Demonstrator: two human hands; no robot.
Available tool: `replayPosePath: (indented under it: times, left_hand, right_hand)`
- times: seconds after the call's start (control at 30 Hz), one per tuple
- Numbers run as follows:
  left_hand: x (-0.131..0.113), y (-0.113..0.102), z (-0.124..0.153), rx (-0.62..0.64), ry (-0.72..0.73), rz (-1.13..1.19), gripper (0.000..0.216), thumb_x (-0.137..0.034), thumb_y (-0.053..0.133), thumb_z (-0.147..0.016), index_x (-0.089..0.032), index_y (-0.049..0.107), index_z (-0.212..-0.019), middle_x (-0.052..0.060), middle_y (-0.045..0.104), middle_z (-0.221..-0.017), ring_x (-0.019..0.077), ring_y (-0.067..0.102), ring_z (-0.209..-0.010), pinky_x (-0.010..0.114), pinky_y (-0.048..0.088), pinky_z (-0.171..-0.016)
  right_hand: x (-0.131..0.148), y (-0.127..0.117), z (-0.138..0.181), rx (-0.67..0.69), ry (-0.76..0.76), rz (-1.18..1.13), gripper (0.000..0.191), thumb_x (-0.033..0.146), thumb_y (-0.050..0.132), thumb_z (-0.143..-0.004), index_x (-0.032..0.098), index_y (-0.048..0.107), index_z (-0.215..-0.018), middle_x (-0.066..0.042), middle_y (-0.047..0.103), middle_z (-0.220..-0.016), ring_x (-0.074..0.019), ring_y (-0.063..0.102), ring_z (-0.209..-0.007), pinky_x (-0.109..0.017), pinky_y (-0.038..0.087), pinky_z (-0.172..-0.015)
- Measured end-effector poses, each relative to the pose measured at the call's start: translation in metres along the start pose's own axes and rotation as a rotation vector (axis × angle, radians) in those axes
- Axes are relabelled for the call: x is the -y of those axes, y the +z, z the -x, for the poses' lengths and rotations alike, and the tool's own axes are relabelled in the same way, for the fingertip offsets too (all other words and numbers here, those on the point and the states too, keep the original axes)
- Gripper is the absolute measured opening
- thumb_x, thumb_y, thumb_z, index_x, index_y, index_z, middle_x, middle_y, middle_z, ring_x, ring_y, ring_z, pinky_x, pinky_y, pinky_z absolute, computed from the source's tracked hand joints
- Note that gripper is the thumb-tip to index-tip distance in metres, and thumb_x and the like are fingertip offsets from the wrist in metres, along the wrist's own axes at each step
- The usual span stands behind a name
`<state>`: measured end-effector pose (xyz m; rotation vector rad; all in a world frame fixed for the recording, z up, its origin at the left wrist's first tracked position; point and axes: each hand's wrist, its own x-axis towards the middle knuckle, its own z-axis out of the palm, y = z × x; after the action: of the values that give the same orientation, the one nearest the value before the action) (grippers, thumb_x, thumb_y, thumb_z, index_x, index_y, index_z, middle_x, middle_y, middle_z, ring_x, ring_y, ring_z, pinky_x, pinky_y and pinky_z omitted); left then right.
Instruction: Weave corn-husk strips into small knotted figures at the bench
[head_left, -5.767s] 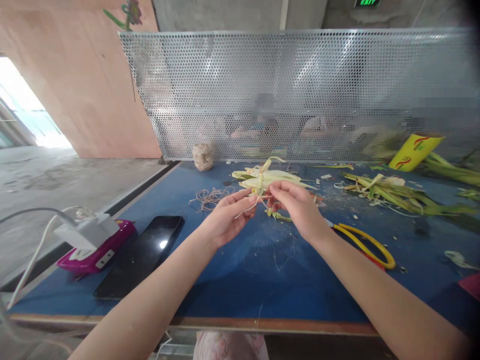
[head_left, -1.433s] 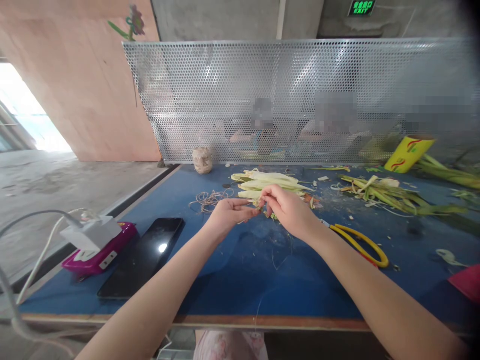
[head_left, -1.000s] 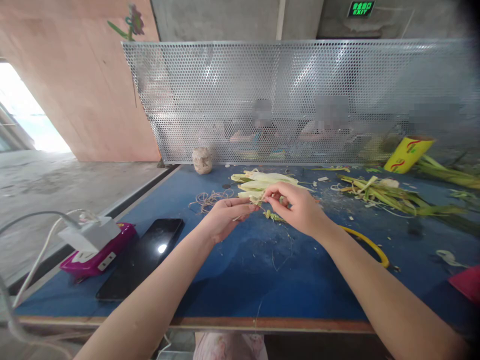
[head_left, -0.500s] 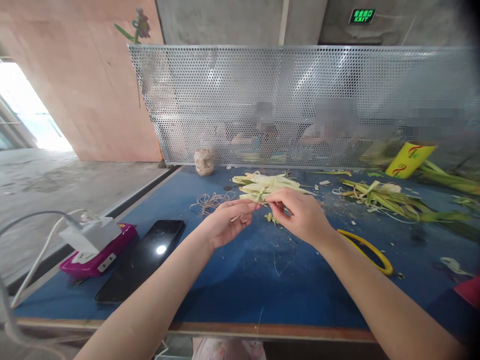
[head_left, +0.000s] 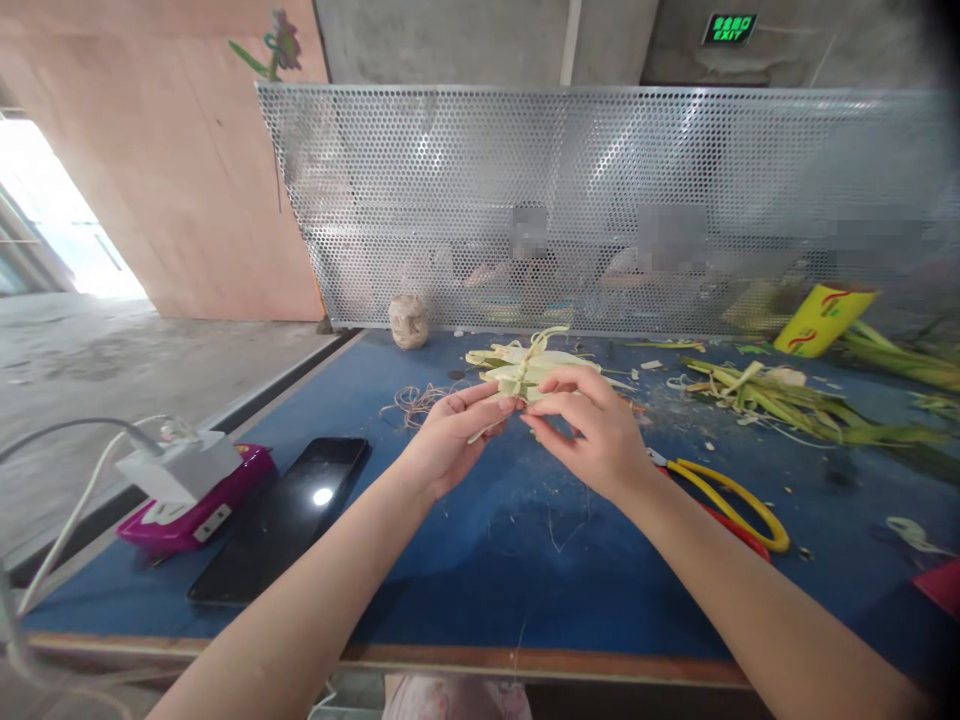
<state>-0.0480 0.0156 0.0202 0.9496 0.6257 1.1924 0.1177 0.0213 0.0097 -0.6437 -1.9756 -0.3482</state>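
Both my hands meet over the middle of the blue table (head_left: 465, 560). My left hand (head_left: 454, 435) and my right hand (head_left: 589, 425) are closed in pinches on a small knotted piece of pale green leaf strips (head_left: 523, 372), held just above the table. A thin strip end hangs down from my left fingers. Behind the piece lies a pile of pale leaf strips (head_left: 487, 357). A tangle of thin twine (head_left: 416, 402) lies to the left of my hands.
Yellow-handled scissors (head_left: 724, 492) lie right of my right wrist. A black phone (head_left: 289, 515) and a pink device with a white charger (head_left: 187, 480) sit at the left. Green leaf scraps (head_left: 780, 400), a yellow cup (head_left: 821, 318), a small jar (head_left: 407, 320), a perforated metal screen (head_left: 600, 200) stand behind.
The knotted leaf piece has risen a little off the pile, and my hands have drawn closer together around it. The scissors' blades have come into view.
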Motion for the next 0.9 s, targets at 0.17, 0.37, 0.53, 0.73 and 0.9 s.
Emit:
replayPosePath:
  times: [0.17,0.37,0.53,0.73,0.9]
  left_hand:
    - [0.0011,0.0026,0.0002,-0.058,-0.031,0.030,0.021,-0.008,0.073,-0.060,-0.010,0.068,-0.080,0.002,0.068,-0.071,0.0072,0.056,-0.063,0.021,0.039,-0.064]
    - [0.0017,0.0031,0.0022,-0.079,-0.024,0.012,0.031,-0.006,0.071,-0.062,-0.008,0.064,-0.092,0.003,0.069,-0.073,0.0095,0.061,-0.068,0.022,0.042,-0.070]
    - [0.0055,0.0012,0.0012,-0.079,-0.003,-0.014,0.035,-0.006,0.072,-0.060,-0.008,0.062,-0.094,0.003,0.070,-0.071,0.0107,0.063,-0.069,0.024,0.043,-0.073]
    - [0.0070,0.0008,0.0005,-0.073,-0.014,-0.029,0.037,-0.006,0.072,-0.060,-0.007,0.061,-0.095,0.003,0.071,-0.070,0.0112,0.064,-0.069,0.024,0.043,-0.075]
    - [0.0068,0.0023,0.0017,-0.095,-0.033,-0.035,0.032,-0.005,0.072,-0.059,-0.009,0.063,-0.090,0.004,0.071,-0.071,0.0105,0.063,-0.067,0.024,0.044,-0.075]
  right_hand:
    - [0.0000,-0.0009,0.0004,-0.053,-0.121,0.048,0.008,0.012,0.058,-0.077,0.020,0.057,-0.078,-0.006,0.059,-0.097,-0.0123,0.058,-0.071,-0.027,0.051,-0.063]
    - [0.0016,-0.0006,-0.0008,-0.038,-0.168,0.007,0.011,0.010,0.058,-0.077,0.020,0.055,-0.079,-0.006,0.063,-0.099,-0.0145,0.061,-0.080,-0.030,0.053,-0.071]
    - [0.0039,0.0003,-0.0001,-0.062,-0.116,-0.085,0.014,0.007,0.059,-0.076,0.020,0.054,-0.079,-0.005,0.067,-0.091,-0.0138,0.063,-0.084,-0.027,0.054,-0.073]
    - [0.0030,0.0007,0.0008,-0.052,-0.121,-0.096,0.015,0.007,0.057,-0.077,0.021,0.053,-0.078,-0.005,0.067,-0.094,-0.0140,0.063,-0.084,-0.028,0.055,-0.071]
    - [0.0006,0.0027,0.0030,-0.052,-0.113,-0.106,0.013,0.009,0.057,-0.079,0.021,0.055,-0.082,-0.004,0.067,-0.091,-0.0145,0.063,-0.084,-0.028,0.055,-0.070]
